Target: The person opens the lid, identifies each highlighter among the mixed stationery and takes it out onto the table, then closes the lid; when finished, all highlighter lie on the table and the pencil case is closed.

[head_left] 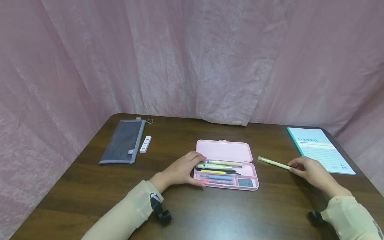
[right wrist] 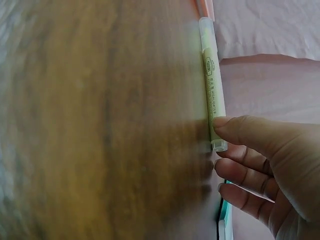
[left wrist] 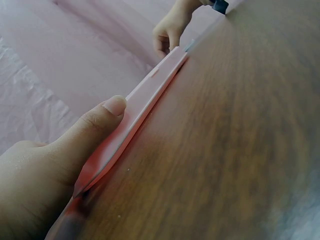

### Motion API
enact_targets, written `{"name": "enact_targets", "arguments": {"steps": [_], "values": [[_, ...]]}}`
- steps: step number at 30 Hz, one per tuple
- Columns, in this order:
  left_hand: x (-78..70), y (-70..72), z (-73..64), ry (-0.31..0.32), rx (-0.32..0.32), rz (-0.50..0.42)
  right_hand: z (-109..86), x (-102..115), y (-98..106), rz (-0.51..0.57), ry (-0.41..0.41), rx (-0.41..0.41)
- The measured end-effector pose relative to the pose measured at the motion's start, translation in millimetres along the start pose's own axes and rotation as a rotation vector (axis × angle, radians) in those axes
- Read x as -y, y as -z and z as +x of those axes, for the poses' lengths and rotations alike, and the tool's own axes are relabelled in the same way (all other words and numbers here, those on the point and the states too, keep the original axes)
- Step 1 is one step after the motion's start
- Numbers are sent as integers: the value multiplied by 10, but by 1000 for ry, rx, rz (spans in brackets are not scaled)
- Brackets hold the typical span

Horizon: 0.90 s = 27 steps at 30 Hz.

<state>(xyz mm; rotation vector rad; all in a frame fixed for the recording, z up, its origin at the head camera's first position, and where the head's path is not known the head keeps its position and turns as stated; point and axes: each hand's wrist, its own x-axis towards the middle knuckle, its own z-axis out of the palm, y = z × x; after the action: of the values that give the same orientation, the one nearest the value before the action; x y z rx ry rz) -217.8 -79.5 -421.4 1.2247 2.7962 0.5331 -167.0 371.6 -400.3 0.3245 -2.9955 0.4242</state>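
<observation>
**Highlighter pinched in R hand, L hand on pencil case**

Step in hand, as I read it: the R hand (head_left: 310,173) handles a pale green highlighter (head_left: 273,162) while the L hand (head_left: 181,170) steadies the pink pencil case (head_left: 223,150). R thumb & apparently index are clamped on one end of the highlighter; other R fingers loosely bent, nothing in them. Its far tip points at the case, just beside it on the R, not touching; can't tell if the barrel rests on the wood. L thumb & fingers are apart, gripping the case's L end btwn them, thumb along the front wall.

Case lies flat, lid folded back. Inside: two green pens (head_left: 225,163), a yellow-and-black pencil or pen (head_left: 217,171), a blue pen (head_left: 222,177), a pinkish one nr the front, & a grey-blue block, poss. an eraser (head_left: 245,182), in the small R compartment.

Next move prob. calls for a firm pinch, as the highlighter's held by one end only, w/ L hand kept light so the case doesn't tip.

Surface: dark wood-grain table (head_left: 240,213), glossy nr the front. Grey mesh zip pouch (head_left: 121,141) & small white strip (head_left: 145,144) at L; "Gambit" notepad (head_left: 321,160) far R. Room: pink curtain (head_left: 192,60) behind & both sides.
</observation>
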Motion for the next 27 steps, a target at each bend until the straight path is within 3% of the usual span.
{"name": "enact_targets", "arguments": {"steps": [11, 21, 27], "values": [[-1, -11, 23, -9, 6, 13, -41, 69, 104, 2, -1, -8], [33, -27, 22, 0, 3, 7, 7, 217, 308, -46, 160, -173], [45, -39, 14, 1, 2, -5, 55, 407, 438, -29, 177, -149]]}}
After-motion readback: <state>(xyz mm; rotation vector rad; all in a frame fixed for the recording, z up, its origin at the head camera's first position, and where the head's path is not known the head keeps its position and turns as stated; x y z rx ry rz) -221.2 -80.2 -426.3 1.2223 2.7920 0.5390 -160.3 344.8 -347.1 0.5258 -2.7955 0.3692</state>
